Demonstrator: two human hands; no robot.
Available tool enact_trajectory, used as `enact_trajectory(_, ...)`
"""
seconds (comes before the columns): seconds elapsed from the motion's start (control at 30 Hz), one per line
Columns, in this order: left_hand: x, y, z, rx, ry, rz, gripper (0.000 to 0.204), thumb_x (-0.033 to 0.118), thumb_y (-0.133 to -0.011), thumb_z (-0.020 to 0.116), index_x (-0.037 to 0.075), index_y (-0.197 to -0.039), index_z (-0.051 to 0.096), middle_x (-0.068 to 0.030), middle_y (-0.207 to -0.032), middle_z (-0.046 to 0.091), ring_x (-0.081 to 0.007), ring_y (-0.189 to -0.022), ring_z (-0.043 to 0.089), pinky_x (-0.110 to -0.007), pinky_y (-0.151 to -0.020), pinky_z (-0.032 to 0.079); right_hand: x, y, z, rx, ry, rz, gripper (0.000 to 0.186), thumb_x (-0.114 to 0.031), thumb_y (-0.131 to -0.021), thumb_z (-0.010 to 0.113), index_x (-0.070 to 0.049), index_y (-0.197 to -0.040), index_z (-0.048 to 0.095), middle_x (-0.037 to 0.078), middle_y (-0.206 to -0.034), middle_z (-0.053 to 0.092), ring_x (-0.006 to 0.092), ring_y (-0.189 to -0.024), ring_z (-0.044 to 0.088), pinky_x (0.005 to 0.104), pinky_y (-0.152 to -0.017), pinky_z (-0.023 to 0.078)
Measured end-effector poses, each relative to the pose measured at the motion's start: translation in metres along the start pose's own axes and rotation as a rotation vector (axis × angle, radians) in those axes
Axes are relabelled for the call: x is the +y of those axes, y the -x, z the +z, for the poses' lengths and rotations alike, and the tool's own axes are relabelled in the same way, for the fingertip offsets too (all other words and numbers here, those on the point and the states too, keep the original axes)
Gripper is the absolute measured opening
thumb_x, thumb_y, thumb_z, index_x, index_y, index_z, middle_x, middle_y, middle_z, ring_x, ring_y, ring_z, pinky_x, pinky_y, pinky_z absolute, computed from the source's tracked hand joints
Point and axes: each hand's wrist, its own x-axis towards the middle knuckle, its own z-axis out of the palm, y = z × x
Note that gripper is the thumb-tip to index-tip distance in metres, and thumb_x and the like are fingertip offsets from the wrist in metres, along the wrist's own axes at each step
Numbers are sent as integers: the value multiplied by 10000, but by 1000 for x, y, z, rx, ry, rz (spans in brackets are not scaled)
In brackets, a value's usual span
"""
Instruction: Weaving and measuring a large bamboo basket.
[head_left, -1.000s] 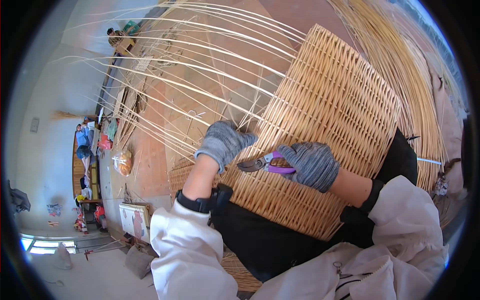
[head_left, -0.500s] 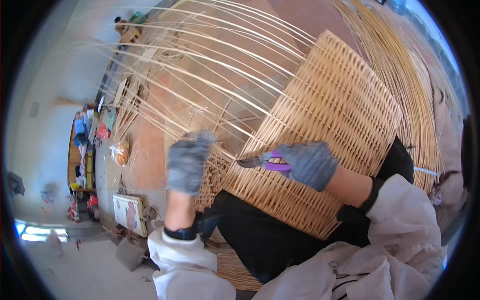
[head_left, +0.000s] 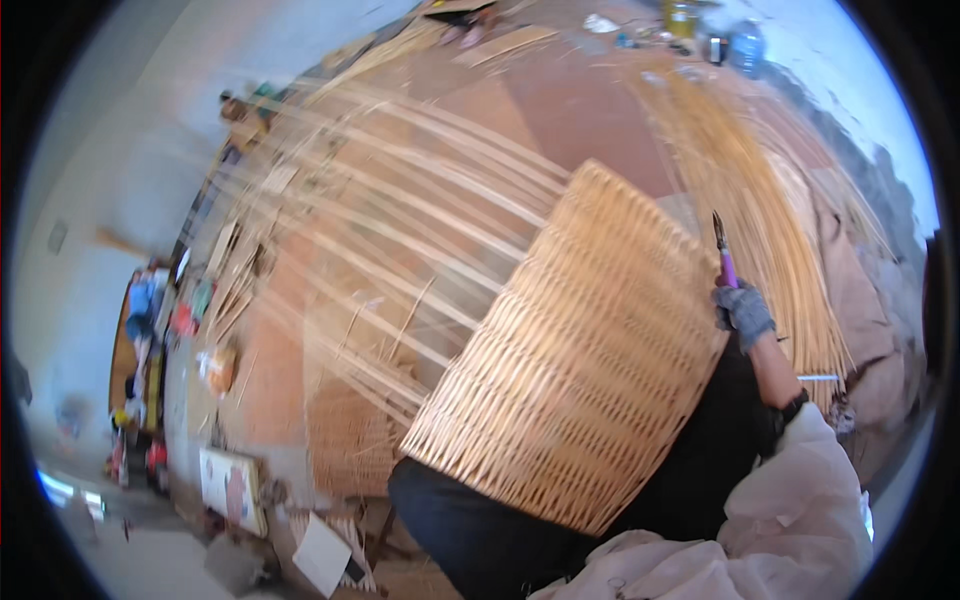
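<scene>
A woven wicker panel (head_left: 580, 350) of pale rods lies tilted across my black-clad lap. From its far left edge, long unwoven rods (head_left: 430, 215) fan out to the upper left, smeared by motion. Just past the panel's right edge, my right hand (head_left: 745, 312) in a grey knit glove is closed around purple-handled pruning shears (head_left: 727, 268). Their dark blades point upward, and whether they are parted is hard to make out. My left hand is out of view.
A long bundle of thin rods (head_left: 765, 200) stretches along the right. Left of the panel lies another woven piece (head_left: 345, 430). Rod scraps (head_left: 235, 275), a bag (head_left: 216, 370) and a picture-covered board (head_left: 230, 490) are further left. A large blue bottle (head_left: 747, 47) stands far right.
My right hand has carried the shears from the panel's left edge to beyond its right edge. My left hand has left the view. The panel sits lower and further left in the picture.
</scene>
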Motion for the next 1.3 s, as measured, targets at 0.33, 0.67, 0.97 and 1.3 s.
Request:
enact_trajectory(0.33, 576, -106, -123, 442, 502, 1244, 452, 319, -811, 603, -22, -1102, 550, -185, -1113, 573, -294, -1055, 537, -331, -909, 404, 89, -101, -69, 92, -250, 213, 93, -157, -719, 585, -99, -772, 534, 56, -646, 550, 218, -561, 545, 392, -512, 460)
enact_trajectory(0.67, 651, -78, -148, 384, 277, 749, 736, 576, -659, 658, -59, -1023, 577, -241, -1059, 583, -341, -1043, 543, -357, -879, 427, 52, -19, -70, -138, -1117, 178, 128, -105, -708, 596, -113, -803, 510, 64, -733, 567, 276, -699, 585, 462, -533, 474)
enact_trajectory(0.97, 455, -22, -163, 834, 1028, 955, 421, 356, -682, 755, -7, -799, 577, -127, -757, 618, -185, -718, 596, -306, -659, 482, 17, 164, -65, -314, -926, 116, 213, -88, -731, 613, -3, -920, 560, 114, -795, 605, 272, -663, 615, 407, -601, 543)
enact_trajectory(1.3, 321, -145, -95, 203, 1501, 709, 274, 311, -794, 668, 83, -676, 574, 13, -640, 537, -78, -618, 466, -224, -578, 393, 68, 278, 50, -1224, 242, -1, 213, -273, -842, 530, -89, -941, 572, 35, -743, 578, 114, -698, 565, 269, -629, 468)
